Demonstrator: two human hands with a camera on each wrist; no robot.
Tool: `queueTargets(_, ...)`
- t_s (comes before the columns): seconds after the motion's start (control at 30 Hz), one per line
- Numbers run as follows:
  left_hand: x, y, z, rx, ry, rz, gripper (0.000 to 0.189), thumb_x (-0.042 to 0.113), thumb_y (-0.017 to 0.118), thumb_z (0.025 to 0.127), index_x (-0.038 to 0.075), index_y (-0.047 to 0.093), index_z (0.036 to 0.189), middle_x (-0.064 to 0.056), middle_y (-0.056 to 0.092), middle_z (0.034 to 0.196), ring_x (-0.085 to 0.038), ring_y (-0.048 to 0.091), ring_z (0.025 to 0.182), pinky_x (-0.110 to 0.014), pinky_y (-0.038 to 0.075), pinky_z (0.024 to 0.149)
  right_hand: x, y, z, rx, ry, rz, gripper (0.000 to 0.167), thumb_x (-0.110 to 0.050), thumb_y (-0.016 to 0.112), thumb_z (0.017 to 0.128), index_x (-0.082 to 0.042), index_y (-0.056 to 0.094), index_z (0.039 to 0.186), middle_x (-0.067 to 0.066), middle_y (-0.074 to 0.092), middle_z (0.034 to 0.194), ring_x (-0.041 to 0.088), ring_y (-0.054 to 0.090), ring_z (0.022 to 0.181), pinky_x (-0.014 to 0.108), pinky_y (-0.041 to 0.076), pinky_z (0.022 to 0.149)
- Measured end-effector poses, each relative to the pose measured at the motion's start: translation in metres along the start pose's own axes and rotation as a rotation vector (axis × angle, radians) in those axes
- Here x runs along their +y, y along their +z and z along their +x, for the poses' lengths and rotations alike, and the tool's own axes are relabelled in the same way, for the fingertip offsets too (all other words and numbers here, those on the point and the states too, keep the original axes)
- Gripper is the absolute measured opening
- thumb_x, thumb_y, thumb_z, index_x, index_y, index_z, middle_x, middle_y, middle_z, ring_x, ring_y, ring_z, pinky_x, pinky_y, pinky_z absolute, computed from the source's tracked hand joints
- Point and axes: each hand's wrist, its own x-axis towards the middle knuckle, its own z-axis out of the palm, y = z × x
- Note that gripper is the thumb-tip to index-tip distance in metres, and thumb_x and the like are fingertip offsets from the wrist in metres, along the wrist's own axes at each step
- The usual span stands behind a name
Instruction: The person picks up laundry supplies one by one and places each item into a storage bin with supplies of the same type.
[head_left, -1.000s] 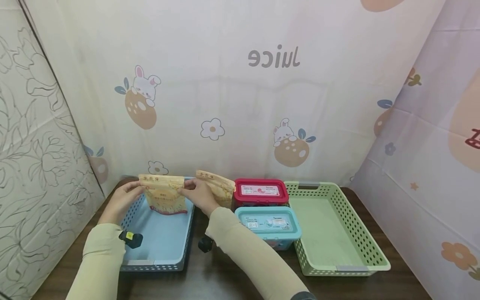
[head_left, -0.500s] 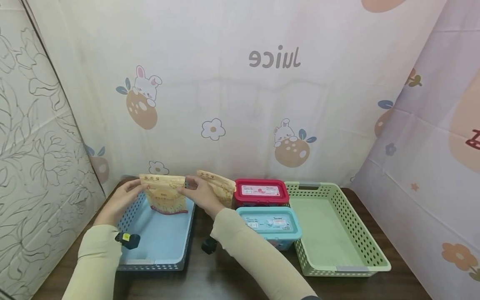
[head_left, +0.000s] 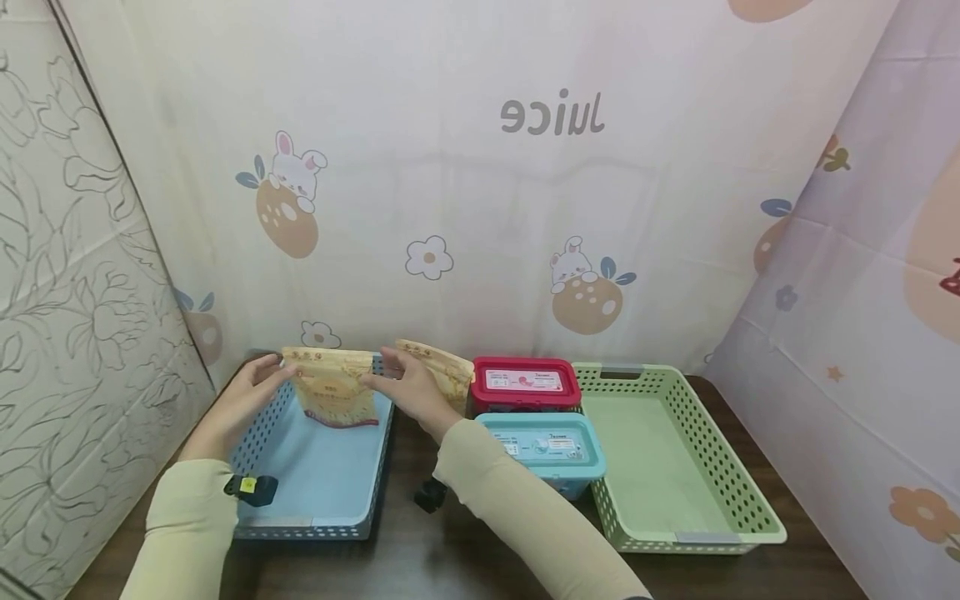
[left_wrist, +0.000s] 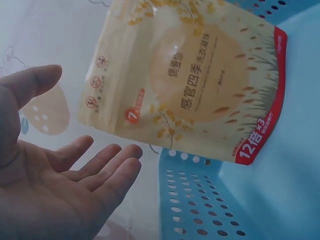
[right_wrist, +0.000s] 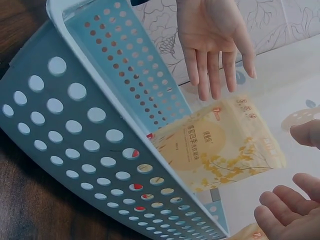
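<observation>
Two hands, both with fingers spread, flank one pouch and don't grip it: left hand (head_left: 238,408) and right hand (head_left: 415,390) both show a gap to it in the wrist views. Pouch (head_left: 335,393) stands inside the blue basket (head_left: 300,532), toward the far end, red bottom edge apparently on the floor.

Step in hand looks like leaving it standing. To do it well: draw hands straight out sideways, no brushing the thin top strip; keep fingertips near until it's clearly steady, since it may tip. Right hand should mind the second pouch (head_left: 446,375) close behind it, outside the basket.

Orientation: top strip up, printed front toward the person, width running left-right. Long axis probably bottom to top, so upright, but sides look near equal; slight lean, can't tell.
</observation>
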Motion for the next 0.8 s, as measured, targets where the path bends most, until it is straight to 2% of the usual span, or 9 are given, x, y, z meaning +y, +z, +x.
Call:
queueTargets(0.2, 0.01, 0.003, -0.009, -0.02, 0.038, -0.027, 0.093, 0.051, 0.049, 0.103, -0.003, -0.003, 0.157, -0.035, 0.008, 0.159, -0.051, 0.016, 0.145, -0.064, 0.02, 0.115, -0.005, -0.006, -0.007, 0.0, -0.018, -0.004, 0.067, -0.039, 0.076, 0.09, -0.02, 0.049, 0.149, 0.003, 0.054, 0.145, 0.023, 0.05, 0.133, 0.045, 0.048, 0.103)
queueTargets(0.43, 0.018, 0.009, -0.02, -0.028, 0.06, -0.009, 0.091, 0.05, 0.048, 0.103, -0.002, -0.002, 0.158, -0.035, 0.009, 0.159, -0.053, 0.016, 0.144, -0.065, 0.02, 0.114, -0.005, -0.018, -0.015, -0.021, -0.03, -0.019, 0.066, -0.04, 0.074, 0.091, -0.022, 0.048, 0.149, 0.004, 0.052, 0.147, 0.023, 0.05, 0.133, 0.044, 0.048, 0.104)
queueTargets(0.63, 0.02, 0.018, -0.025, -0.033, 0.103, -0.017, 0.087, 0.046, 0.05, 0.104, -0.001, 0.002, 0.158, -0.034, 0.014, 0.158, -0.053, 0.019, 0.144, -0.064, 0.023, 0.114, -0.005, -0.028, -0.02, -0.048, -0.004, -0.026, 0.068, -0.043, 0.073, 0.091, -0.027, 0.045, 0.151, -0.003, 0.051, 0.147, 0.02, 0.05, 0.133, 0.042, 0.047, 0.104)
queueTargets(0.8, 0.025, 0.027, -0.026, -0.044, 0.118, 0.001, 0.084, 0.046, 0.052, 0.103, 0.001, 0.009, 0.159, -0.032, 0.019, 0.158, -0.051, 0.021, 0.143, -0.064, 0.026, 0.112, -0.006, -0.037, -0.026, -0.047, 0.047, -0.063, 0.069, -0.047, 0.073, 0.089, -0.03, 0.047, 0.15, -0.007, 0.053, 0.144, 0.017, 0.051, 0.131, 0.041, 0.047, 0.104)
